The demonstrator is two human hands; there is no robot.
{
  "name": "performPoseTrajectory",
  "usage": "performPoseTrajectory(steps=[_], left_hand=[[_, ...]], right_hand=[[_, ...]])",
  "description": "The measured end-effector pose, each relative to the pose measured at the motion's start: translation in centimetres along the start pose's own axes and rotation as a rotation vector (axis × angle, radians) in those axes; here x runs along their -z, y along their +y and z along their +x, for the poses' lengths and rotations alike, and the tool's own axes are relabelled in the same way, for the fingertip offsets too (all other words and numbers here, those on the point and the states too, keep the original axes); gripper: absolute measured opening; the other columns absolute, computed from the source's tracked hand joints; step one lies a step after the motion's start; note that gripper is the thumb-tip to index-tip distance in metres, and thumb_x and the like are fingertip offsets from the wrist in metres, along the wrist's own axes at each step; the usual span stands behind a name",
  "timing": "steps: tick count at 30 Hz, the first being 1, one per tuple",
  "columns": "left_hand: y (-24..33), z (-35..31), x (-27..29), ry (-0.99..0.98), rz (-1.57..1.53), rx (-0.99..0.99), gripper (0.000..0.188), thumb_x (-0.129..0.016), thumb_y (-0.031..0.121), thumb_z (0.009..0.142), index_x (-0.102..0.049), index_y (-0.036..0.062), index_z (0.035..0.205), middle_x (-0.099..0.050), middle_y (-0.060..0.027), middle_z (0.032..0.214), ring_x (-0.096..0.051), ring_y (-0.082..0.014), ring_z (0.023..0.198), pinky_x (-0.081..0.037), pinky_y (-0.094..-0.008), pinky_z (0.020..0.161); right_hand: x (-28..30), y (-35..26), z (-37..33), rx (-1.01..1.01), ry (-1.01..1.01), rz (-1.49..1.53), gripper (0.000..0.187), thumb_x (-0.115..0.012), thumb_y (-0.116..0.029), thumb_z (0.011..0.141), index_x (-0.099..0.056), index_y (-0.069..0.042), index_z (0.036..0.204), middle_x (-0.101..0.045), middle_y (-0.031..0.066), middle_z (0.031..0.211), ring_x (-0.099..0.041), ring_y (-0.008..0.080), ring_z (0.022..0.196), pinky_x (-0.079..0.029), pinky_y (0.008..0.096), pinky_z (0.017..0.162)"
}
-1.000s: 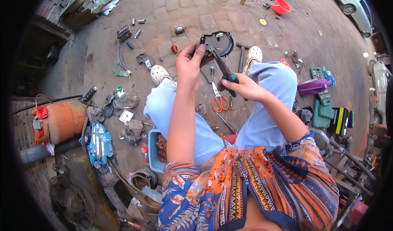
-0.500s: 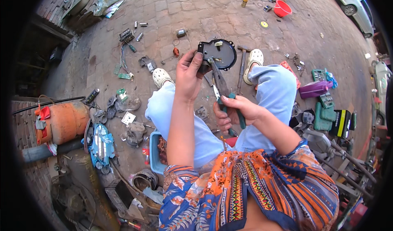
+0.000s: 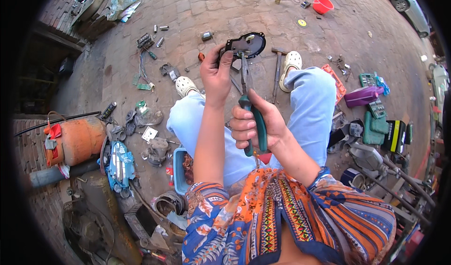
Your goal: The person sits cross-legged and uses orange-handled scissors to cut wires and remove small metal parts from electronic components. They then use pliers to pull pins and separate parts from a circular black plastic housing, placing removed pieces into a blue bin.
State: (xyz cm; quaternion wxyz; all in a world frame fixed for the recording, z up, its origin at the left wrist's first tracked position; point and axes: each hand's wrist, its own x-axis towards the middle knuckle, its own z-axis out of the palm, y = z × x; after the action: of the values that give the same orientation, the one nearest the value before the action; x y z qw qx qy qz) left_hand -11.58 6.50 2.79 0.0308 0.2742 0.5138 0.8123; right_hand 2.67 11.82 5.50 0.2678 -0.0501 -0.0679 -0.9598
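My left hand (image 3: 218, 76) is closed on the near left edge of a black round cover (image 3: 254, 44), a flat part with a raised rim and a pale piece on its face. Held in my right hand (image 3: 261, 125) are long-nose pliers (image 3: 244, 78) with dark green handles, the fingers wrapped round the grips. The pliers' tips meet the cover close to my left fingers; whether they grip some small piece there is too small to tell. Behind the pliers, a hammer (image 3: 277, 70) lies on the ground by my right shoe.
A blue basin (image 3: 179, 171) stands by my left leg. To the left are an orange gas cylinder (image 3: 83, 140) and assorted metal parts. On the right lie a purple case (image 3: 361, 96), green tool cases (image 3: 373, 129) and metal bars. A red bucket (image 3: 322, 4) stands far ahead.
The cover has tipped and now appears more edge-on. My right hand has moved left and turned, bringing the pliers nearly upright, with their handles closer together.
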Motion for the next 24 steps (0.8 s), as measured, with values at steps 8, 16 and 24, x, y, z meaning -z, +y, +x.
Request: performPoseTrajectory(steps=[8,16,24], left_hand=[[0.2,-0.5,-0.1,0.007,-0.133,0.223,0.024,-0.061,0.014,0.089,-0.06,-0.0032,0.105,-0.064,-0.0038,0.092,-0.058,-0.0084,0.08,-0.047,-0.022,0.073],[0.6,-0.8,-1.4,-0.043,-0.236,0.208,0.027,-0.061,0.017,0.089,-0.059,-0.0031,0.107,-0.065,-0.0056,0.093,-0.06,-0.0102,0.083,-0.05,-0.0245,0.076],[1.5,-0.9,-1.4,-0.053,-0.196,0.226,0.025,-0.063,0.015,0.087,-0.06,0.0023,0.108,-0.063,-0.0001,0.09,-0.056,-0.0063,0.076,-0.043,-0.0196,0.065]], right_hand=[[1.5,-0.3,-0.5,0.103,0.216,-0.296,0.053,-0.033,-0.051,0.095,-0.052,-0.002,0.093,-0.055,0.0117,0.085,-0.056,0.0293,0.081,-0.045,0.0461,0.082],[0.1,0.0,-1.0,0.131,0.328,-0.629,0.055,-0.036,-0.043,0.096,-0.051,0.008,0.111,-0.058,0.0225,0.106,-0.059,0.028,0.1,-0.045,0.0411,0.09],[0.6,-1.4,-2.6,-0.012,0.309,-0.83,0.053,-0.042,-0.047,0.094,-0.057,0.003,0.105,-0.064,0.0127,0.094,-0.056,0.0099,0.073,-0.046,0.0218,0.066]])
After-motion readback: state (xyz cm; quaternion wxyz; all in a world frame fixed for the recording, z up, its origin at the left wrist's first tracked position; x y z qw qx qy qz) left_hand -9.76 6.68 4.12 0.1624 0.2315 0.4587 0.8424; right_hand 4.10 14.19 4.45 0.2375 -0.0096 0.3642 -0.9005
